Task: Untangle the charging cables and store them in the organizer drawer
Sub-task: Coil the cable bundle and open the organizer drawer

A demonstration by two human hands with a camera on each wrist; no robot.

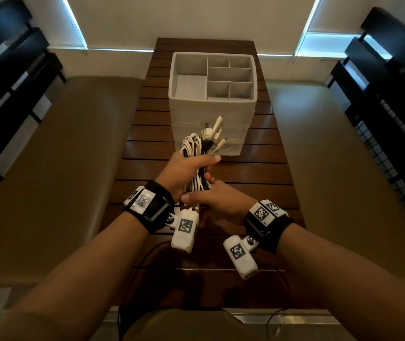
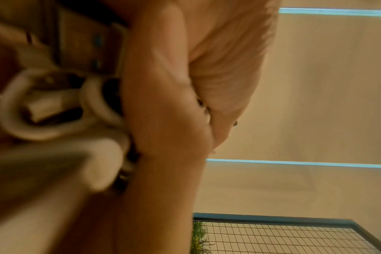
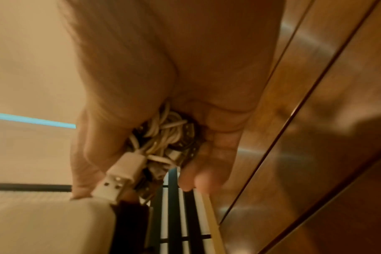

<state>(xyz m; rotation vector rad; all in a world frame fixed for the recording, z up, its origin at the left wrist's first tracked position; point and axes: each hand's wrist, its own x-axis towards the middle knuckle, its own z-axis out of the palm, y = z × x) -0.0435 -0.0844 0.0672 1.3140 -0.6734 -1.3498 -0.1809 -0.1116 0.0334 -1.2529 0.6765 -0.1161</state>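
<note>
Head view: two hands [image 1: 197,183], perhaps five cables [image 1: 202,148].

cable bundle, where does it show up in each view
Head: cable bundle at centre, gripped by left hand and right hand, before the organizer.
Left wrist: blurred white loops at left.
Right wrist: in the palm at lower centre.
Shared landmark: slatted wooden table.

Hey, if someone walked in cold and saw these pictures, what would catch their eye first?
First, the bundle of white and black cables in mid-frame, gripped by both the left hand and the right hand above the wooden table. Just beyond it stands the grey organizer, its open compartments showing no cables. In the right wrist view, a white USB plug sticks out of the bundle.
</note>
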